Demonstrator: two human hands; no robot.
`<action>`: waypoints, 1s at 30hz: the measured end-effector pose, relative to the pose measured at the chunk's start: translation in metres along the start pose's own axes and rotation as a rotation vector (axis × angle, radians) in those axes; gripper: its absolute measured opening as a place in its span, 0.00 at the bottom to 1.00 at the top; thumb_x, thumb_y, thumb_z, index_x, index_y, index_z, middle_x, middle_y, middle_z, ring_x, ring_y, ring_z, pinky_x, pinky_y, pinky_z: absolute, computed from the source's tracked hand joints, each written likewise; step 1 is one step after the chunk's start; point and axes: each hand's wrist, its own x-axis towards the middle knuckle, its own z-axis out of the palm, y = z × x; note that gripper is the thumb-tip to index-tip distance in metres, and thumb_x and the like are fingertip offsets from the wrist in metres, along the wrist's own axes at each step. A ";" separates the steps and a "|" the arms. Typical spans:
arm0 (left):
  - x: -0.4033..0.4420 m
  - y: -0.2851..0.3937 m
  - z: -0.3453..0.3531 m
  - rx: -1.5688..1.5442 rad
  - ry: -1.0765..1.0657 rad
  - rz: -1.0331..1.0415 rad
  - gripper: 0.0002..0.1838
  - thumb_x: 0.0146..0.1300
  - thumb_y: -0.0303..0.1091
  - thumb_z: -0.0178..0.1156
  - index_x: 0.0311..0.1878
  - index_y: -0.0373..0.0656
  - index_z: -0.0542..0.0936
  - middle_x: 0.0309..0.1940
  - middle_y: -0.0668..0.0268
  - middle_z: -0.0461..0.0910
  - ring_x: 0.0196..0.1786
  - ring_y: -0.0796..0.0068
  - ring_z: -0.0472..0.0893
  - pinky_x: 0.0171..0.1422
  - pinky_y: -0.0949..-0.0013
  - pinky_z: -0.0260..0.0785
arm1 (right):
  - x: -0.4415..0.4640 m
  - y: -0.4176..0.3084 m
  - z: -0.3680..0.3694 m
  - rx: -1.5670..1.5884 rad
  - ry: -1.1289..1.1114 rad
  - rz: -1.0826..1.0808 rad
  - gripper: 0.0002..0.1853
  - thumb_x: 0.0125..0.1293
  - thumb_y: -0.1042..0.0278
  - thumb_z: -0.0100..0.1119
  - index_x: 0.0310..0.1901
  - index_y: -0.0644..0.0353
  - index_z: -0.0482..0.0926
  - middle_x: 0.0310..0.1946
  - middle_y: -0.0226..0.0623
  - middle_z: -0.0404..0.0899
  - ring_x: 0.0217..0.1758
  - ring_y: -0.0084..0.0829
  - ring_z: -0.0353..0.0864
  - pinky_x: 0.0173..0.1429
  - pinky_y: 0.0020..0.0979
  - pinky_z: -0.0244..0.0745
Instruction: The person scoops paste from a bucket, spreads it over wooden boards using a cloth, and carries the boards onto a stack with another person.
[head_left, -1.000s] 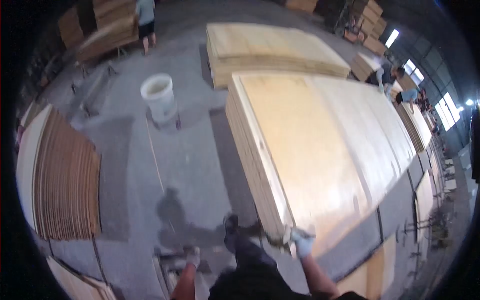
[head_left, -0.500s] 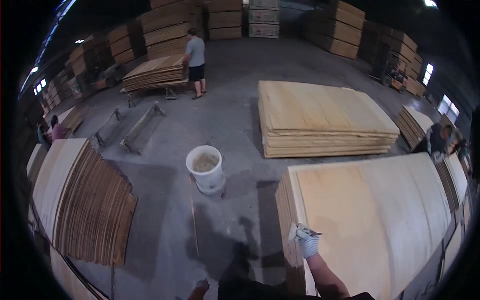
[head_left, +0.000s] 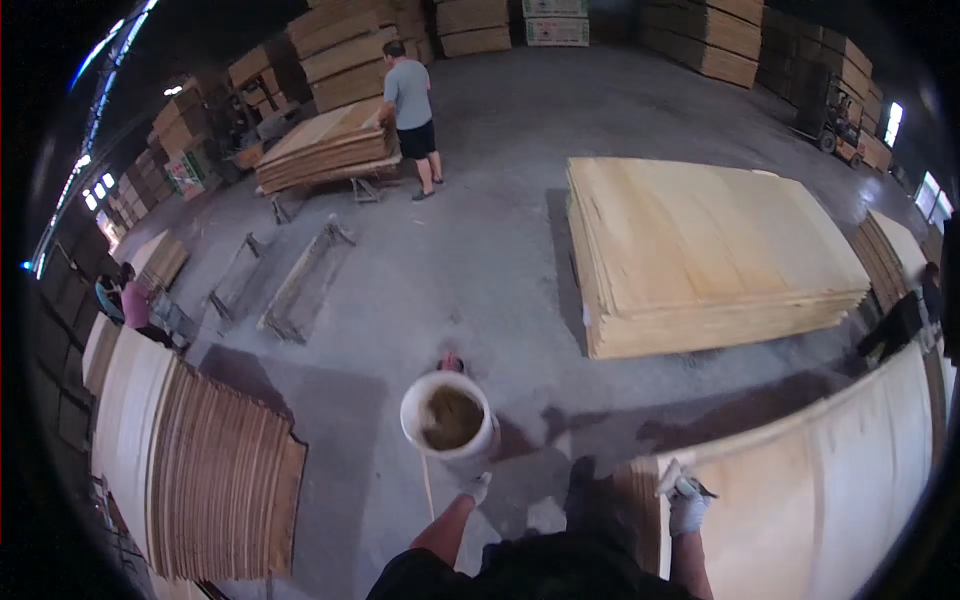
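My right hand (head_left: 688,508), in a pale glove, is closed around a small putty knife (head_left: 706,490) with a dark tip. It is by the near left edge of a stack of pale plywood sheets (head_left: 770,490). My left hand (head_left: 478,487), also gloved, hangs low in front of a white bucket (head_left: 412,428), apart from its rim. Its fingers are too small and blurred to make out. Inside the bucket is a brownish paste (head_left: 450,418).
A thin wood strip (head_left: 427,480) lies beside the bucket. Sheet stacks stand ahead (head_left: 710,230) and at left (head_left: 215,470). Low metal trestles (head_left: 300,280) are on the floor. A person (head_left: 408,100) handles sheets (head_left: 325,150); other people stand left and right. A forklift (head_left: 840,125) is far back.
The view has shifted, and the bucket now appears nearer and lower. My left hand has come further into view, close to the bucket. My right hand still holds the putty knife.
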 end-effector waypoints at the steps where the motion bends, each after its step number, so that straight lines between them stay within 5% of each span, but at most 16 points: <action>1: 0.051 0.019 -0.005 0.045 0.120 0.148 0.34 0.80 0.57 0.45 0.70 0.35 0.77 0.72 0.54 0.77 0.73 0.54 0.74 0.77 0.56 0.64 | 0.059 0.025 -0.010 0.062 -0.172 0.020 0.10 0.58 0.74 0.65 0.42 0.56 0.80 0.31 0.26 0.75 0.28 0.20 0.73 0.31 0.24 0.67; 4: 0.142 0.093 -0.038 -0.089 0.075 0.113 0.33 0.80 0.56 0.46 0.68 0.36 0.77 0.70 0.53 0.78 0.71 0.55 0.75 0.75 0.56 0.66 | 0.151 0.040 0.058 0.050 -0.206 0.044 0.10 0.61 0.65 0.70 0.34 0.53 0.75 0.31 0.22 0.75 0.33 0.21 0.74 0.40 0.26 0.70; 8: 0.193 0.125 -0.080 -0.067 0.003 -0.011 0.31 0.80 0.55 0.46 0.66 0.37 0.78 0.67 0.53 0.79 0.68 0.56 0.77 0.71 0.56 0.68 | 0.352 0.095 0.122 0.079 -0.421 0.124 0.15 0.57 0.67 0.74 0.44 0.52 0.81 0.36 0.25 0.78 0.38 0.24 0.79 0.43 0.28 0.75; 14: 0.206 0.109 -0.166 -0.105 -0.058 -0.418 0.28 0.79 0.53 0.47 0.63 0.38 0.80 0.64 0.53 0.81 0.63 0.58 0.80 0.65 0.55 0.71 | 0.469 0.014 0.451 -0.119 -0.441 -0.049 0.16 0.58 0.68 0.77 0.45 0.59 0.82 0.33 0.27 0.81 0.32 0.23 0.78 0.35 0.26 0.73; 17: 0.267 0.108 -0.197 -0.145 -0.064 -0.526 0.26 0.79 0.51 0.48 0.61 0.39 0.81 0.62 0.53 0.82 0.61 0.59 0.81 0.62 0.55 0.73 | 0.617 0.065 0.539 -0.236 -0.459 -0.002 0.13 0.58 0.72 0.77 0.44 0.57 0.84 0.33 0.29 0.83 0.30 0.22 0.79 0.33 0.26 0.73; 22: 0.463 0.139 -0.279 -0.124 -0.092 -0.475 0.24 0.79 0.50 0.48 0.59 0.40 0.82 0.59 0.52 0.84 0.57 0.60 0.83 0.57 0.55 0.76 | 0.741 0.106 0.727 -0.201 -0.487 0.042 0.13 0.61 0.73 0.73 0.46 0.57 0.83 0.35 0.28 0.84 0.34 0.21 0.81 0.36 0.25 0.76; 25: 0.625 0.197 -0.354 0.025 -0.120 -0.302 0.23 0.79 0.49 0.49 0.57 0.41 0.83 0.57 0.52 0.85 0.54 0.61 0.84 0.54 0.54 0.77 | 0.790 0.131 0.795 -0.006 -0.484 0.166 0.18 0.66 0.70 0.69 0.56 0.56 0.80 0.43 0.29 0.83 0.40 0.26 0.83 0.44 0.28 0.80; 26: 0.686 0.235 -0.389 0.135 -0.134 -0.207 0.22 0.79 0.48 0.49 0.57 0.41 0.83 0.57 0.52 0.85 0.53 0.61 0.85 0.53 0.54 0.78 | 0.849 0.167 0.781 -0.047 -0.391 0.124 0.18 0.65 0.71 0.68 0.57 0.56 0.81 0.43 0.30 0.83 0.40 0.31 0.83 0.48 0.32 0.82; 28: 0.807 0.292 -0.461 0.496 -0.127 0.044 0.22 0.79 0.48 0.49 0.56 0.42 0.84 0.56 0.52 0.86 0.52 0.62 0.85 0.51 0.54 0.79 | 0.828 0.109 0.889 0.016 -0.496 0.155 0.09 0.65 0.76 0.67 0.46 0.59 0.84 0.38 0.34 0.82 0.41 0.32 0.84 0.41 0.35 0.80; 29: 0.862 0.311 -0.496 0.730 -0.074 0.201 0.21 0.79 0.47 0.49 0.55 0.42 0.84 0.55 0.52 0.86 0.51 0.62 0.86 0.50 0.54 0.79 | 0.853 0.123 0.896 -0.080 -0.355 0.177 0.10 0.67 0.76 0.65 0.49 0.60 0.83 0.40 0.34 0.83 0.41 0.32 0.84 0.41 0.33 0.79; 30: 0.924 0.340 -0.532 0.208 -0.201 -0.061 0.26 0.79 0.56 0.49 0.61 0.44 0.81 0.59 0.52 0.83 0.56 0.58 0.83 0.59 0.51 0.76 | 0.878 0.137 0.903 -0.169 -0.216 0.209 0.11 0.69 0.77 0.63 0.52 0.60 0.81 0.42 0.34 0.84 0.42 0.31 0.84 0.41 0.32 0.78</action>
